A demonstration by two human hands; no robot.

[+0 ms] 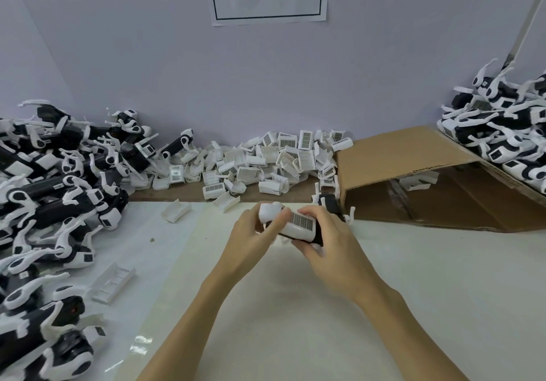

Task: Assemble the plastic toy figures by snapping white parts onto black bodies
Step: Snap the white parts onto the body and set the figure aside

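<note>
Left of the cardboard [413, 156] I note a figure heap [56, 179], with loose white parts [266, 162] piled against the wall beside it. Just before it, my left hand [251, 239] and right hand [328, 241] both grip one figure [298, 224] above the table [295, 306].

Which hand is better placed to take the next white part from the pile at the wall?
Probably the left hand: loose white parts lie on its side; the right hand wraps the toy figure.
</note>
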